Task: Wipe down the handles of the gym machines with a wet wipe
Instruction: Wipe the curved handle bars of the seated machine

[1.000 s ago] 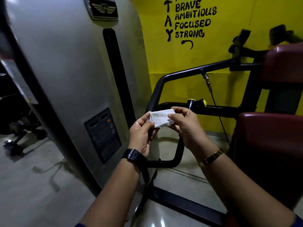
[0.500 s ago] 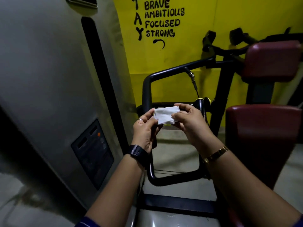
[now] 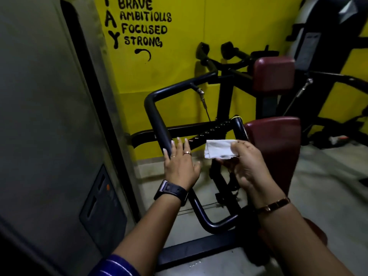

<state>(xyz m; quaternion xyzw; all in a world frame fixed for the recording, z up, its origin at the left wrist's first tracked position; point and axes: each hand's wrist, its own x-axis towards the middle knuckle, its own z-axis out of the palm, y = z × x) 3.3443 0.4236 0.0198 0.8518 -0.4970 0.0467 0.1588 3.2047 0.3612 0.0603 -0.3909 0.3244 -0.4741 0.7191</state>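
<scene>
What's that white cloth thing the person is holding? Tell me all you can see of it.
The wet wipe is a small white sheet folded into a rough rectangle. It looks soft and slightly creased, with faint grey smudges near its lower edge. The right hand pinches its right end between thumb and fingers, holding it in the air in front of the black machine frame, beside the maroon seat pad. The left hand is apart from it.

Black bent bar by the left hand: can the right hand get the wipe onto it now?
Probably yes: right hand pinches the wipe close beside the bar, nothing between except the open left hand.
</scene>
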